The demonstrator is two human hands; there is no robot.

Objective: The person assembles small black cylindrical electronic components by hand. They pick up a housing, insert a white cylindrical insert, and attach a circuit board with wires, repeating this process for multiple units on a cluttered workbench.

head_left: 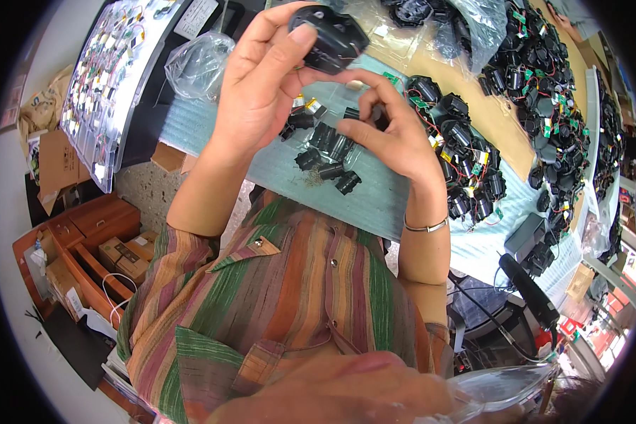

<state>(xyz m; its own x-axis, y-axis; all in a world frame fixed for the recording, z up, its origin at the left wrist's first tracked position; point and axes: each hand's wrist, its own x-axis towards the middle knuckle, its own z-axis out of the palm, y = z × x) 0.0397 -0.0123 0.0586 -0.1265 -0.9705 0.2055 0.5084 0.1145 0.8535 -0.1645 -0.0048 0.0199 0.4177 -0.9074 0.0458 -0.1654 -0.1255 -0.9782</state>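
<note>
My left hand grips a glossy black plastic housing by its edge, thumb across its near face, raised above the bench. A thin reddish wire shows at its lower right edge. Just below, my right hand has its fingers curled, with the index finger reaching to the housing's underside. A dark piece shows inside the curl of those fingers; its kind is unclear. Beneath both hands lie several loose black cylindrical parts and a small silvery battery pouch with yellow tape.
A pile of wired black units sits right of my hands, with a larger heap beyond. Clear plastic bags lie left and at the back. A tray of small wired parts stands far left. A black-handled tool is at right.
</note>
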